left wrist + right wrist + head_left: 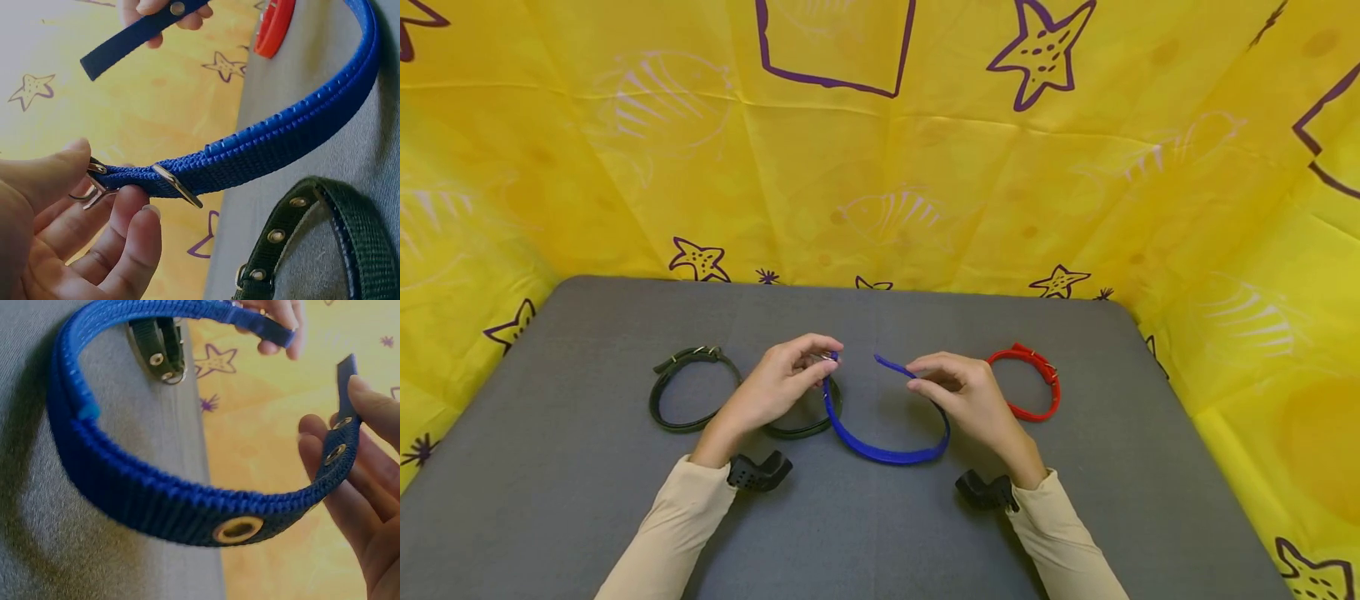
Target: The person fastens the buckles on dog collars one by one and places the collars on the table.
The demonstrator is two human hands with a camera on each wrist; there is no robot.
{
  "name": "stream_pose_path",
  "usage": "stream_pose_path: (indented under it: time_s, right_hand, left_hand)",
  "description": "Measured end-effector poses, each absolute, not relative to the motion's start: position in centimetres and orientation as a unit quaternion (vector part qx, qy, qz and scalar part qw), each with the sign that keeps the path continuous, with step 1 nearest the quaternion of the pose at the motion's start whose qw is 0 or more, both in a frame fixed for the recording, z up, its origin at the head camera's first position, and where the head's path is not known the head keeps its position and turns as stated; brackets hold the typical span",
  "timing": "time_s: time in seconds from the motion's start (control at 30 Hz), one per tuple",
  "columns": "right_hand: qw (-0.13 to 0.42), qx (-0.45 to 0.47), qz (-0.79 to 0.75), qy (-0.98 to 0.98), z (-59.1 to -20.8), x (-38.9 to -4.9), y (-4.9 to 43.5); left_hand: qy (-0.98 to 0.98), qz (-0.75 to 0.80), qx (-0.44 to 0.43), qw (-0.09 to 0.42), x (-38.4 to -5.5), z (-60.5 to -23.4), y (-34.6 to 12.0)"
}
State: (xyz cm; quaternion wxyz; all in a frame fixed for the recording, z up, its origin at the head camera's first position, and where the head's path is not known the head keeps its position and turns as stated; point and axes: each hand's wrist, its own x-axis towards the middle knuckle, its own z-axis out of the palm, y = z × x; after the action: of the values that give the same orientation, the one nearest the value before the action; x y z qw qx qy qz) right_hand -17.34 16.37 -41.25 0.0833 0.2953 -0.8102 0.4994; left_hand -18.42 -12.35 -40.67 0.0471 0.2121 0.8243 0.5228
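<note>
A blue pet collar (pixel 887 456) hangs unfastened in a curve between both hands, its two ends apart. At its buckle end, my left hand (pixel 778 379) pinches the strap; the metal buckle (pixel 94 187) and a metal loop (pixel 178 186) show in the left wrist view. My right hand (pixel 973 396) pinches the strap near its free tip, between thumb and fingers. Brass eyelets (pixel 239 530) line that side in the right wrist view. Partly behind the left hand lies a dark green collar (pixel 797 432). A red collar (pixel 1052 392), buckled into a ring, lies beyond the right hand.
Another dark green collar (pixel 662 408) forms a ring on the grey table (pixel 880 533), left of the left hand. Yellow patterned cloth (pixel 880 167) hangs behind the table and at both sides. Each wrist wears a black camera mount (pixel 760 472).
</note>
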Motion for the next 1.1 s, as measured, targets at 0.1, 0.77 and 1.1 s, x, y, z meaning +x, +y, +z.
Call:
stream_pose_path:
  time_s: [0.1, 0.77, 1.1]
  right_hand:
    - [0.071, 0.301, 0.498, -0.81, -41.2, -17.2, 16.2]
    - [0.088, 0.353, 0.472, -0.803, -41.2, -16.8, 15.2]
    - [0.102, 0.368, 0.46, -0.801, -41.4, -16.9, 15.1]
  left_hand:
    - [0.816, 0.535, 0.213, 0.044, -18.2, -40.5, -12.1]
    - [0.843, 0.469, 0.259, 0.043, -16.8, -39.4, -10.9]
    - [0.843, 0.462, 0.272, 0.05, -16.5, -39.2, -10.6]
